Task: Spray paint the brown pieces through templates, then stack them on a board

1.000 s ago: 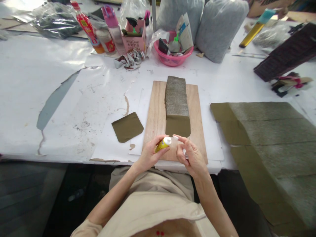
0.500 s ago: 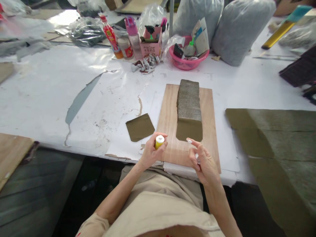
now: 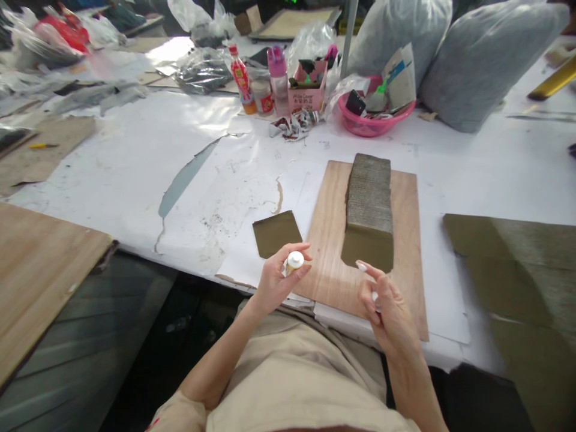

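Note:
My left hand (image 3: 281, 276) is wrapped round a small yellow tube with a white top (image 3: 295, 260), which points up towards me. Across from it, my right hand (image 3: 389, 303) has its index finger stretched out with a white dab (image 3: 361, 266) on the tip; whether it is cream or a cover I cannot tell. Its other fingers are curled round a small white cap (image 3: 376, 301). Beyond the right hand, a stack of olive fabric pieces (image 3: 369, 195) lies fanned out on a wooden board (image 3: 321, 246). Another olive piece (image 3: 276, 233) lies left of the board.
Olive fabric sheets (image 3: 508, 276) hang over the table edge at right. A pink basin (image 3: 375, 124), a pink box (image 3: 307, 96), bottles (image 3: 242, 81) and full plastic bags (image 3: 486, 69) stand at the back. Another wooden board (image 3: 45, 270) juts in at left.
My view has swung left, so the table's things sit further right. My hands have drawn apart, the right fingertip away from the tube. The tube's top has tipped towards me.

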The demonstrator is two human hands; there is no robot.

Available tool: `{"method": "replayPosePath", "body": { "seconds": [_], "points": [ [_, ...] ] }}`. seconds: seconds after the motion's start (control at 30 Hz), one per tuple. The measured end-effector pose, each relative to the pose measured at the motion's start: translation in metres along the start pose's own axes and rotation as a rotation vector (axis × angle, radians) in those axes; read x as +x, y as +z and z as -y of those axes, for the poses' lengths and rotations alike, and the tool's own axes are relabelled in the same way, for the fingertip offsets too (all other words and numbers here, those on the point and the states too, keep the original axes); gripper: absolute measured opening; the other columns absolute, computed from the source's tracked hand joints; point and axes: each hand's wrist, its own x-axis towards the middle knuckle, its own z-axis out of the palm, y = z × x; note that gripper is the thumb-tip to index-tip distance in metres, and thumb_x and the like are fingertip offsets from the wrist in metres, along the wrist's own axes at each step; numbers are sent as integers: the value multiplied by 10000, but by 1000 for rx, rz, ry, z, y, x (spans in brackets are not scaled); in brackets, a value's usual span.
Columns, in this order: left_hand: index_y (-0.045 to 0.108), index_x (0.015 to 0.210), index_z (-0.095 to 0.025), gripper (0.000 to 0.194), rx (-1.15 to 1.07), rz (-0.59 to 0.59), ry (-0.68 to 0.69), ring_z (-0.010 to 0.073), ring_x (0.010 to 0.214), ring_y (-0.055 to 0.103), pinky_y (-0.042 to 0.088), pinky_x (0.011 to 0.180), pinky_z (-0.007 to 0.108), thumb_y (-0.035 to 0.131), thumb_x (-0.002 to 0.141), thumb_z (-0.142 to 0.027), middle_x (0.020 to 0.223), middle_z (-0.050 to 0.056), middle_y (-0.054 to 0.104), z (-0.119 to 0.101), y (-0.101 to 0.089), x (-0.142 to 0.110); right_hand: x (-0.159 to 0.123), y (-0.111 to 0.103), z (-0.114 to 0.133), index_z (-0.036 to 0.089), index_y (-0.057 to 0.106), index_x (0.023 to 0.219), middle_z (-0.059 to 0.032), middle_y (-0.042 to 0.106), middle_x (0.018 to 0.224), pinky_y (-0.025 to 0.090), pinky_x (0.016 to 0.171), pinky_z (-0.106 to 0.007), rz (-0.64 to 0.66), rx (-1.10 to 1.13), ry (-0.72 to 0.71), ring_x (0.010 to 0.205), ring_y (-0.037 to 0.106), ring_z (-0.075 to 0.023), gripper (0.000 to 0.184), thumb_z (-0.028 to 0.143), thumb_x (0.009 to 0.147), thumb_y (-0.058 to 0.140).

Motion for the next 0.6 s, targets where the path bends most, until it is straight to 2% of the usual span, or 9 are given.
{"method": "replayPosePath", "body": {
  "seconds": [0.1, 0.2, 0.3, 0.47, 0.6],
  "points": [
    [582, 1218, -196, 345, 10, -19, 11, 172, 999, 639, 480, 915, 303, 647, 890, -284, 1050, 60, 700, 3, -9, -2, 0, 0, 0, 245, 664, 1189, 80, 371, 531, 137, 404, -176, -4, -4, 3, 424, 204, -30, 392, 522, 934, 554],
    [601, 1158, -181, 301, 73, -17, -12, 177, 989, 650, 498, 897, 307, 652, 886, -299, 1057, 73, 709, 13, -17, -4, 1, 0, -2, 245, 661, 1187, 80, 372, 531, 140, 405, -177, -4, -8, 13, 423, 200, -30, 384, 516, 940, 547],
    [619, 1118, -174, 282, 162, -83, -22, 180, 968, 659, 514, 891, 316, 668, 874, -308, 1027, 74, 712, 19, -25, -6, 3, 1, -3, 243, 654, 1197, 79, 373, 530, 142, 409, -182, 8, -5, 20, 423, 203, -31, 387, 514, 942, 544],
    [516, 1302, -209, 457, 194, -150, 68, 168, 980, 673, 539, 903, 321, 670, 877, -280, 1118, 82, 699, 23, -34, -9, 6, 3, -4, 243, 648, 1206, 79, 373, 534, 126, 409, -188, 8, -9, 26, 420, 197, -30, 397, 518, 936, 553],
    [515, 1309, -225, 470, 237, -171, 111, 161, 965, 686, 562, 881, 308, 682, 870, -255, 1139, 80, 693, 30, -34, -11, 7, 6, -4, 244, 644, 1210, 80, 372, 527, 129, 415, -193, 27, -9, 27, 420, 196, -33, 391, 511, 941, 547]
  ]
}}
